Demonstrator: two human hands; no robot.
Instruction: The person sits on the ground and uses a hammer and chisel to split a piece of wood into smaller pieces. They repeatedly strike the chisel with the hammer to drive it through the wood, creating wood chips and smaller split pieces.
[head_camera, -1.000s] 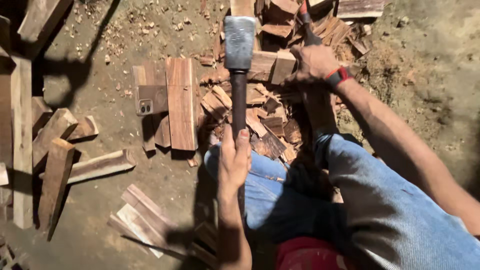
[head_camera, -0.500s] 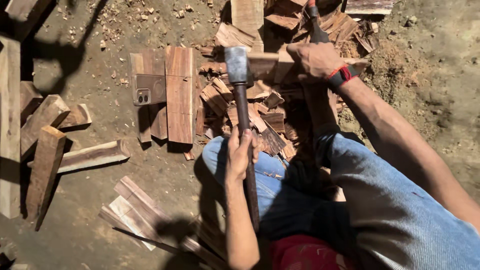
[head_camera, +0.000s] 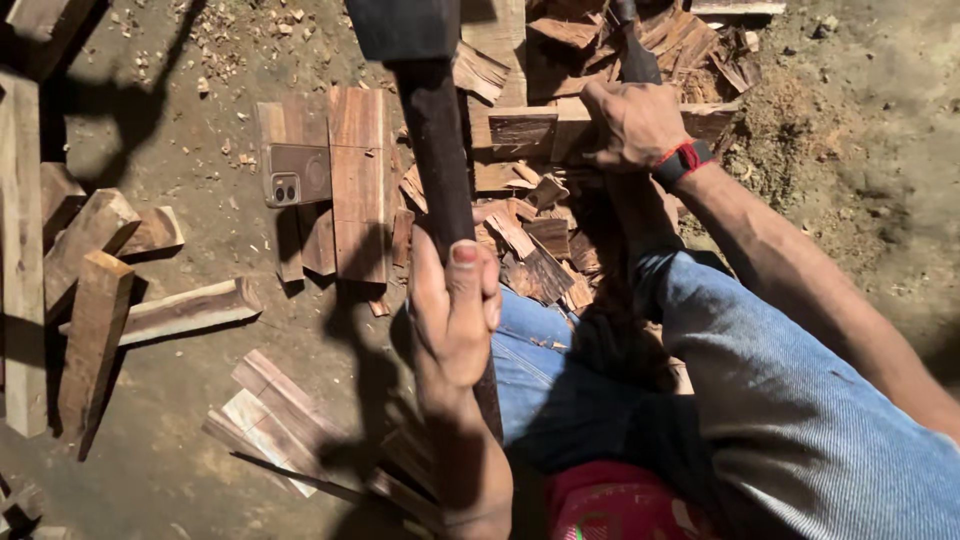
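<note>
- Hammer (head_camera: 432, 150): a long dark handle with a heavy dark head, raised close to the camera; the head now reaches the top edge of the view, whereas a second ago it sat lower and smaller over the wood pile. The change reads as an upswing, so a blow on the wood is probably in preparation, not delivered.
- Left hand (head_camera: 455, 305): its fingers (head_camera: 468, 280) are curled tight around the lower part of the handle, thumb on the near side; the handle runs on below the fist toward the lap.
- Chisel-like tool (head_camera: 630, 45): a dark shaft standing up out of the right hand (head_camera: 635, 125); the fingers are closed around it, and its tip is hidden among the split pieces. Compared with the earlier pictures this hand has kept its place at the block.
- Wooden block (head_camera: 525, 125): a pale squared piece lying just left of the right hand, touching the heap of reddish split wood (head_camera: 535, 250) that spreads toward the knees.
- Red and black wristband (head_camera: 680, 160): on the right wrist.
- Blue jeans (head_camera: 800, 380): the person's legs, framing the heap from below.
- Flat boards (head_camera: 345, 180): laid side by side on the dirt floor (head_camera: 200, 60), left of the hammer handle; a phone (head_camera: 295, 175) rests on them.
- Rough wedge-shaped offcuts (head_camera: 95, 300): scattered well apart at the left edge.
</note>
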